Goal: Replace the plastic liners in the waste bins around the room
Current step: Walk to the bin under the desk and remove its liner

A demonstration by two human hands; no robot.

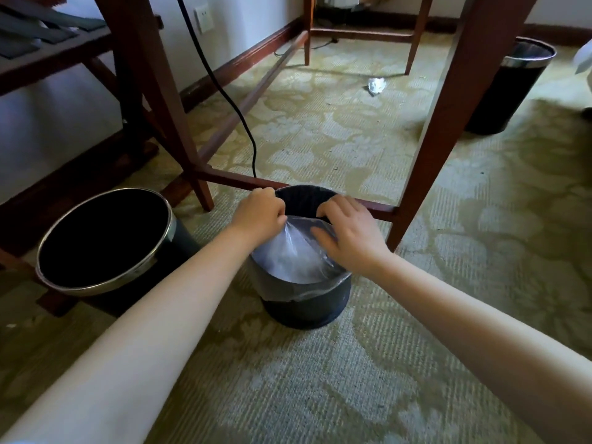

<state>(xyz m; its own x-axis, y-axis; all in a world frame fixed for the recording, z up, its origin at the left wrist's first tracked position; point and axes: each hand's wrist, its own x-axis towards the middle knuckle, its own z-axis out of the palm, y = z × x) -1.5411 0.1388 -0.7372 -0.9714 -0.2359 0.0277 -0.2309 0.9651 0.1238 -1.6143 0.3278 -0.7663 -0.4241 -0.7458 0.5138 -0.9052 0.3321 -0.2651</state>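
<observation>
A small dark waste bin point(307, 307) stands on the carpet in front of me. A clear plastic liner point(290, 257) lies over its mouth, folded over the near rim and stretched across the opening; the far rim is bare. My left hand point(259, 213) is closed on the liner's edge at the bin's left far rim. My right hand point(349, 232) grips the liner at the right rim, fingers curled over its edge.
A larger black bin with a metal rim point(105, 241) stands tilted at left without a liner. Another metal-rimmed black bin point(509, 88) stands at the far right. Wooden table legs and crossbars point(442, 129) surround the small bin. A black cable point(246, 129) hangs down. Crumpled plastic point(375, 85) lies on the carpet.
</observation>
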